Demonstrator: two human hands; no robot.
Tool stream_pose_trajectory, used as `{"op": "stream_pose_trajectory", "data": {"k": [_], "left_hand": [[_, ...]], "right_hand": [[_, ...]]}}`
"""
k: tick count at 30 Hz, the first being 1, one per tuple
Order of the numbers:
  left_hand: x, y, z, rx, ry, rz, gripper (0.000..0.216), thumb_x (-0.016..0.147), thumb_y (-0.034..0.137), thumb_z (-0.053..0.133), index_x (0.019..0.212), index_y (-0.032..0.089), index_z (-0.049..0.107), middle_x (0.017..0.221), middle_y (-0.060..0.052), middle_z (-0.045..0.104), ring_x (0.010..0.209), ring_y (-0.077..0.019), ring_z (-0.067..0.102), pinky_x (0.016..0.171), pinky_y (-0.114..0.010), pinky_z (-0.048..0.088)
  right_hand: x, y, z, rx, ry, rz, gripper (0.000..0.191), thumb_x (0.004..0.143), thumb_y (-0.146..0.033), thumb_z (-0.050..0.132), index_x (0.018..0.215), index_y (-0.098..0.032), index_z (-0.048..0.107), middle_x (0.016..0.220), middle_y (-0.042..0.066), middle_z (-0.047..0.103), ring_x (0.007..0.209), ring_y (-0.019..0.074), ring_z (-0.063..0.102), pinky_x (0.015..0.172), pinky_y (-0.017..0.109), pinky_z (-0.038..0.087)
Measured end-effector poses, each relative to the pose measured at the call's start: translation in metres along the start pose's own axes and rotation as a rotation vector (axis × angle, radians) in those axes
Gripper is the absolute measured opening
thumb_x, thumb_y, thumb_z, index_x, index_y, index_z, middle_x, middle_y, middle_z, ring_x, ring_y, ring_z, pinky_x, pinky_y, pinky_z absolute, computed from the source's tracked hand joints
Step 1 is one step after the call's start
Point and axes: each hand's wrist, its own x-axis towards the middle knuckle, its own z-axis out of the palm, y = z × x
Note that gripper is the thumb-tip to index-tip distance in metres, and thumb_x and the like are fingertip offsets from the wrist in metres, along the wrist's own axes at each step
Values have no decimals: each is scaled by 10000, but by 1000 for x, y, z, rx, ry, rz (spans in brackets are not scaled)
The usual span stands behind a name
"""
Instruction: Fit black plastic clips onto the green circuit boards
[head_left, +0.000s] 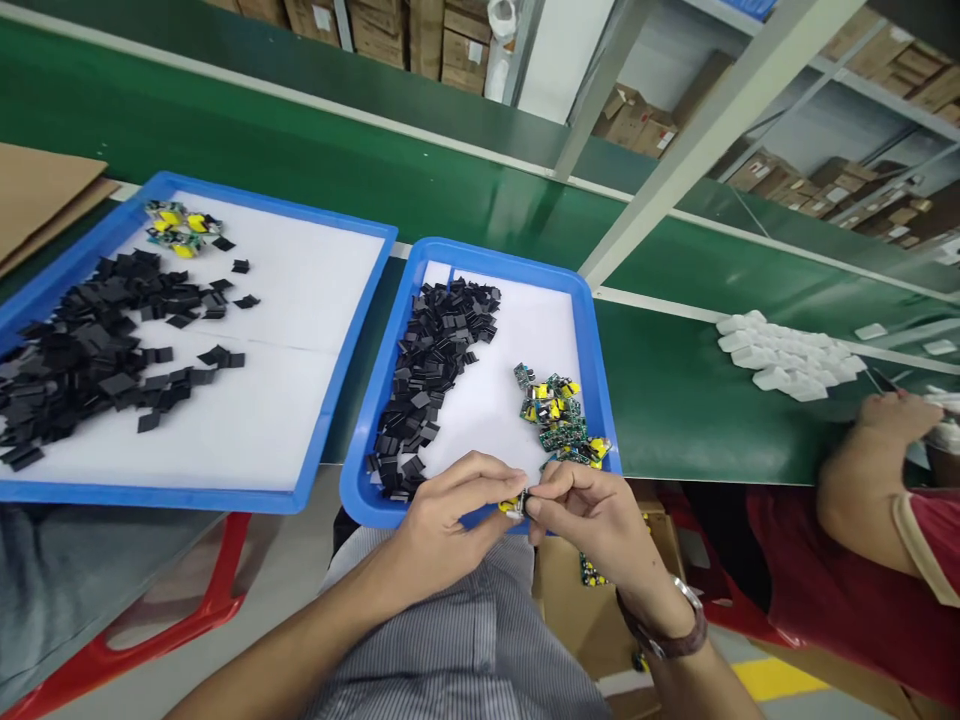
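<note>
Over the near edge of the blue tray (pixel 600 345), my two hands meet at the fingertips. My left hand (pixel 461 510) pinches a small circuit board (pixel 511 505) with a yellow part on it. At the board's right end, my right hand (pixel 589 510) pinches a small black piece (pixel 527 494), mostly hidden by thumb and forefinger. Just beyond my right hand, a pile of circuit boards (pixel 562 432) with yellow parts lies in the tray. Many black folded pieces (pixel 439 345) are heaped along the tray's left side.
Left of mine, a second blue tray (pixel 311 440) holds more black pieces (pixel 97 340) and a few boards (pixel 180 228). White plastic parts (pixel 787 355) lie on the green bench (pixel 667 400) at right, near a co-worker's hand (pixel 900 415). A slanted post (pixel 675 165) rises behind my tray.
</note>
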Motion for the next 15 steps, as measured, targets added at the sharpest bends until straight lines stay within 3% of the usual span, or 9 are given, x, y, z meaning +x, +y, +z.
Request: {"op": "stream_pose_trajectory", "data": {"k": [8, 12, 15], "left_hand": [[0, -4, -3, 71, -61, 44, 511, 899, -57, 669, 1334, 209, 691, 1138, -100, 714, 1045, -199, 710, 861, -329, 625], [-1, -2, -2, 98, -90, 28, 545, 906, -56, 654, 1376, 220, 668, 1136, -95, 708, 1043, -197, 701, 868, -335, 620], [-2, -1, -3, 105, -75, -53, 513, 905, -7, 696, 1358, 233, 680, 1160, -90, 718, 1055, -198, 718, 885, -330, 625]], "right_hand": [[-1, -11, 5, -346, 18, -89, 92, 935, -214, 728, 847, -188, 741, 792, 1, 680, 681, 140, 732, 649, 259, 599], [2, -10, -3, -235, -52, 4, 117, 923, -286, 759, 870, -186, 729, 782, -6, 683, 644, 144, 743, 616, 263, 597], [2, -6, -4, -130, -65, -18, 129, 928, -322, 758, 953, -196, 747, 858, 4, 694, 693, 153, 770, 657, 278, 622]]}}
